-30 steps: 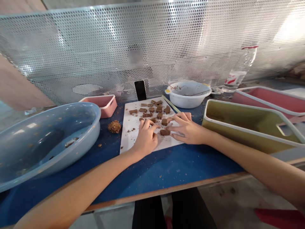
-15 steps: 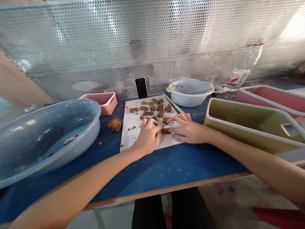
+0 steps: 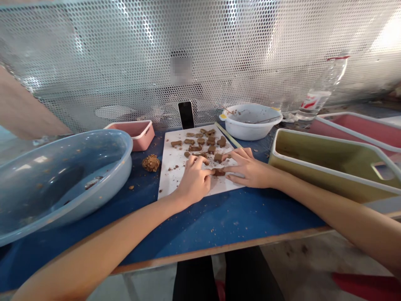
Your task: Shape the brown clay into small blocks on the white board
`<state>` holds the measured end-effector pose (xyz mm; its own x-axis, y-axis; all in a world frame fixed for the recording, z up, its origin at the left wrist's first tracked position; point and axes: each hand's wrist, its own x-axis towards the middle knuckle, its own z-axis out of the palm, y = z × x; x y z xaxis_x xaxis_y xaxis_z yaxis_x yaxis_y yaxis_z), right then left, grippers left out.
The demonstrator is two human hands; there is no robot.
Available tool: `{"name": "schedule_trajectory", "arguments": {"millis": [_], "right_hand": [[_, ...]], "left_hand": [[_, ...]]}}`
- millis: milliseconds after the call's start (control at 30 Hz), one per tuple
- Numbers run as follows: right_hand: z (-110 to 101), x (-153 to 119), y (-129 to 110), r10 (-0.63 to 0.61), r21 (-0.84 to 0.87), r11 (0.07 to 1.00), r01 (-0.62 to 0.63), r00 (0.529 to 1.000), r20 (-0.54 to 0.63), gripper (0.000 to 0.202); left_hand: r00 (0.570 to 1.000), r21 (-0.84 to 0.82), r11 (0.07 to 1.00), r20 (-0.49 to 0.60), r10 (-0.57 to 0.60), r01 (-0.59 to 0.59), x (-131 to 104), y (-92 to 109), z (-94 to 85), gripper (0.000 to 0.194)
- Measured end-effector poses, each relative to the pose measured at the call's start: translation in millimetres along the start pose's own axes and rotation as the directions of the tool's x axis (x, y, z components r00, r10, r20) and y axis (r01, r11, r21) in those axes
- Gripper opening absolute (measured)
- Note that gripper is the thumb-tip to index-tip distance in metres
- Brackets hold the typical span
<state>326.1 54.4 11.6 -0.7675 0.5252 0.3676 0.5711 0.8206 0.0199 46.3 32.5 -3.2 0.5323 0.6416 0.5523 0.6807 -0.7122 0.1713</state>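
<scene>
A white cutting board (image 3: 175,177) lies on the blue table (image 3: 219,221), with several small brown dough pieces (image 3: 200,141) spread over its far half. My left hand (image 3: 194,179) and my right hand (image 3: 247,169) rest on the board's near part. Their fingertips meet on one brown dough piece (image 3: 219,172) and pinch it from both sides. Another brown piece (image 3: 218,157) lies just behind it, by my right index finger.
A big pale blue basin (image 3: 62,179) stands at the left, a brown dough ball (image 3: 151,163) beside the board. Behind are a pink box (image 3: 138,133), a phone (image 3: 186,114), a white bowl (image 3: 250,121) and a bottle (image 3: 322,92). A yellow-green tray (image 3: 328,167) and a pink tray (image 3: 360,129) stand right.
My left fingertips have slid right along the board to the dough piece, and both hands now close on it. The view has shifted slightly.
</scene>
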Motion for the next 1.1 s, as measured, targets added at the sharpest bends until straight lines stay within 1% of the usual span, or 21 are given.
{"name": "schedule_trajectory", "arguments": {"millis": [67,167,300,433,533,633,733,900,967,1033,1100], "right_hand": [[-1.5,0.4,-0.7,-0.013,-0.006,1.0,0.013,1.0,-0.006,0.032],[-3.4,0.8,-1.9,-0.03,-0.006,1.0,0.03,0.999,0.016,0.034],[-3.6,1.2,-2.9,0.007,-0.024,1.0,-0.007,1.0,-0.003,0.035],[-1.7,1.7,-3.6,-0.001,-0.013,1.0,0.001,1.0,0.027,0.032],[0.5,1.7,-3.0,0.006,-0.013,1.0,-0.006,1.0,-0.002,0.033],[1.8,1.4,-2.5,0.002,-0.006,1.0,-0.002,1.0,-0.006,0.031],[0.9,1.2,-3.5,0.024,-0.022,0.999,-0.024,0.999,-0.024,0.03],[-1.3,1.8,-5.7,-0.026,-0.014,1.0,0.025,0.999,-0.028,0.028],[-0.8,2.4,-5.3,0.005,-0.024,1.0,-0.007,0.997,-0.072,0.028],[1.0,3.3,-5.1,0.065,-0.025,0.997,-0.069,0.988,-0.138,0.029],[4.3,4.5,-6.2,0.122,-0.017,0.992,-0.127,0.978,-0.171,0.028]], "left_hand": [[1.0,0.002,1.0,-0.004,-0.001,0.001,-0.2,-0.6,0.8,0.037],[1.0,0.007,1.0,-0.001,-0.002,0.002,-0.5,-1.3,1.6,0.036],[1.0,0.006,1.0,-0.003,0.004,-0.004,-0.2,-1.7,1.7,0.036],[1.0,0.003,1.0,-0.01,0.008,-0.008,0.3,-2.1,2.2,0.036],[1.0,-0.002,1.0,-0.011,0.012,-0.012,0.4,-2.5,2.9,0.036],[1.0,-0.009,1.0,-0.015,0.007,-0.007,0.3,-3.1,3.7,0.038],[1.0,-0.014,1.0,-0.01,-0.003,0.003,0.0,-3.7,4.5,0.04],[1.0,-0.017,1.0,-0.013,-0.006,0.006,-0.1,-2.5,3.6,0.037],[0.999,-0.026,0.999,-0.025,-0.041,0.04,0.4,-1.5,2.6,0.039],[0.995,-0.036,0.995,-0.041,-0.089,0.088,1.1,-1.1,2.0,0.042],[0.991,-0.041,0.992,-0.051,-0.122,0.12,1.7,-1.8,2.2,0.043]]}}
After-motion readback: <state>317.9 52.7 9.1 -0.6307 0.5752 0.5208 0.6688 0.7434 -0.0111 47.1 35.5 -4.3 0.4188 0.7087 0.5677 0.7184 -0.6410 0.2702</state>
